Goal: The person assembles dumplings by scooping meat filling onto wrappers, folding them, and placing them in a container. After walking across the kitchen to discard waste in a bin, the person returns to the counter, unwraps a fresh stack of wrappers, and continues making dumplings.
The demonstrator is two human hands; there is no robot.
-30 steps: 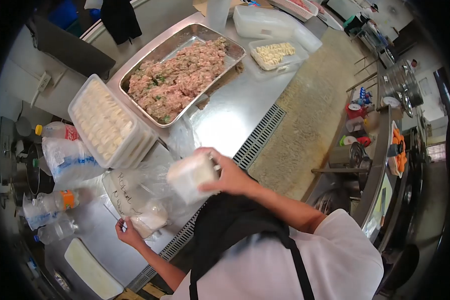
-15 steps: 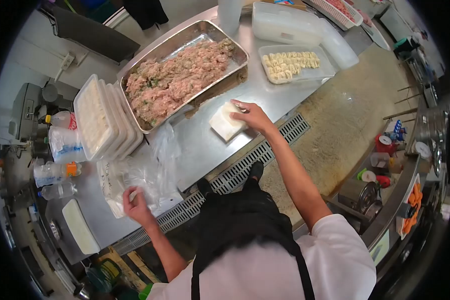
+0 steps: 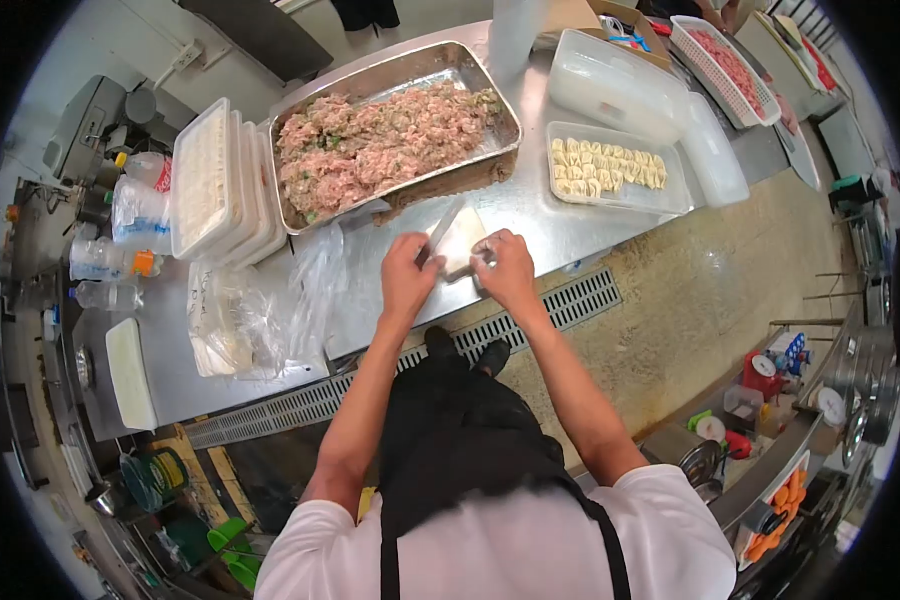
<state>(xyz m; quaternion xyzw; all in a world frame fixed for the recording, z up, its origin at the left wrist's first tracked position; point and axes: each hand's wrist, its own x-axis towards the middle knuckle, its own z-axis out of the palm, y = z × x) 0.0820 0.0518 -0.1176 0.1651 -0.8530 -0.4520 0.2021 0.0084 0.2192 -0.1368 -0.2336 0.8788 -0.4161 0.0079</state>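
Observation:
A pale stack of square dough wrappers (image 3: 462,240) lies on the metal table in front of me. My left hand (image 3: 408,275) is closed around a narrow, flat grey blade-like tool (image 3: 444,228), which slants up along the stack's left side. My right hand (image 3: 505,268) pinches at the stack's right edge; whether a single wrapper is lifted I cannot tell. Behind them stands a deep metal pan (image 3: 511,150) of minced meat (image 3: 385,140) flecked with green. Right of it, a clear plastic container (image 3: 625,201) holds rows of folded dumplings (image 3: 610,165).
Lidded plastic containers (image 3: 205,180) are stacked left of the pan. Plastic bags (image 3: 310,290) lie near the table's front edge. Bottles (image 3: 105,295) and a white board (image 3: 130,375) are at the left. An empty clear tub (image 3: 620,85) and a meat basket (image 3: 725,70) stand back right.
My left hand has come from the plastic bags to the wrappers and now has the flat tool. My right hand has shifted from on top of the stack to its right edge. The view has turned.

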